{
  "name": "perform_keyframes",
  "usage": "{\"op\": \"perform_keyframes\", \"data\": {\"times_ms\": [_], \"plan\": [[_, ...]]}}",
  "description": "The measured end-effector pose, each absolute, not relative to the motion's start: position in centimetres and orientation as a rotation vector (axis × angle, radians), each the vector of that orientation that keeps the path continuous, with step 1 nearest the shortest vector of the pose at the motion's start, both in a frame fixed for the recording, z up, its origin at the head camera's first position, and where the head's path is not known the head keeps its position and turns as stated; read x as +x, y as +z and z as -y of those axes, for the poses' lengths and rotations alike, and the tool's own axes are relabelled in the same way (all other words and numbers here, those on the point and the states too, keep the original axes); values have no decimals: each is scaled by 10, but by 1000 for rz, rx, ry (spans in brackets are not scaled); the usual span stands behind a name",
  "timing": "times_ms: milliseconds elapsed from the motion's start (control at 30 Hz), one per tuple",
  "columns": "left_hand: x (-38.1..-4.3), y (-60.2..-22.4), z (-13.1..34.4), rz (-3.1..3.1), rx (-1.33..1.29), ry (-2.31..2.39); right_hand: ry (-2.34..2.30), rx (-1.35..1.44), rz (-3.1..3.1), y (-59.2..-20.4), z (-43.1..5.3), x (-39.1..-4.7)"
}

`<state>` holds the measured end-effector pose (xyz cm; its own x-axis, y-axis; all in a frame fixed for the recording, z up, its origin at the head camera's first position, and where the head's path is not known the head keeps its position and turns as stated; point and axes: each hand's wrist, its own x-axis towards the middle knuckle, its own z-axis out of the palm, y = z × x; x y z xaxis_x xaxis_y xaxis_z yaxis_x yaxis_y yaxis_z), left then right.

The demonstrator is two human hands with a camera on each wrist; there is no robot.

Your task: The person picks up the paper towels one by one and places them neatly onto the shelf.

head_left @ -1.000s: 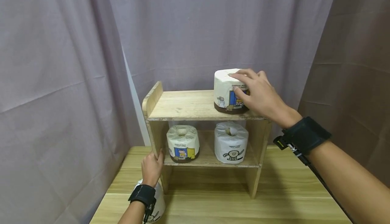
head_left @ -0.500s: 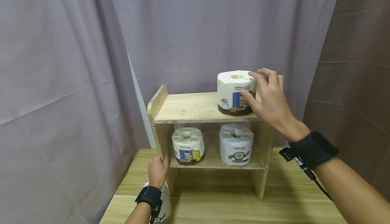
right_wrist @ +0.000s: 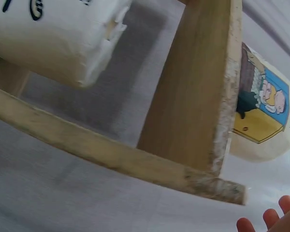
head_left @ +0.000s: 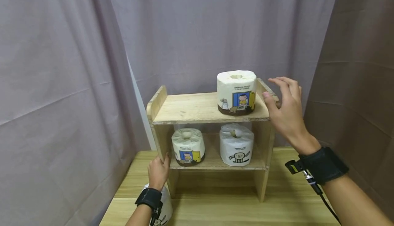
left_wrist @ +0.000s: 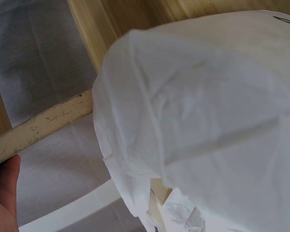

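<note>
A small wooden shelf [head_left: 191, 109] stands on the table. My left hand [head_left: 158, 173] grips the lower part of its left side panel; the left wrist view shows the thumb [left_wrist: 7, 181] against the panel's edge. On the top board, toward the right, a cream toilet roll [head_left: 236, 94] with a cartoon print stands upright. Beside it, at the right side panel, my right hand [head_left: 286, 113] is open with nothing in it, a gap between its fingers and the roll. A second cartoon-print toilet roll [head_left: 188, 147] and a white toilet roll [head_left: 237, 145] stand on the middle board.
Another white toilet roll [head_left: 165, 207] stands on the wooden table [head_left: 215, 212] at front left, partly behind my left wrist; it fills much of the left wrist view. Grey curtains [head_left: 197, 31] hang behind and at both sides.
My right hand has let go of the toilet roll on the top board and moved right, away from it. That roll stays on the board. My left hand keeps its grip on the shelf.
</note>
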<state>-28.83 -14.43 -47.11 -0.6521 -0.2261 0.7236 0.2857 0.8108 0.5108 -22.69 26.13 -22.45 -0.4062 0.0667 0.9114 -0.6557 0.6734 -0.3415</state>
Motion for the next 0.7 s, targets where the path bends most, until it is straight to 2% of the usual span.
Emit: {"op": "perform_keyframes", "data": {"times_ms": [700], "plan": [[-289, -472, 145, 2129, -64, -769, 1040, 205, 1930, -310, -271, -215]]}}
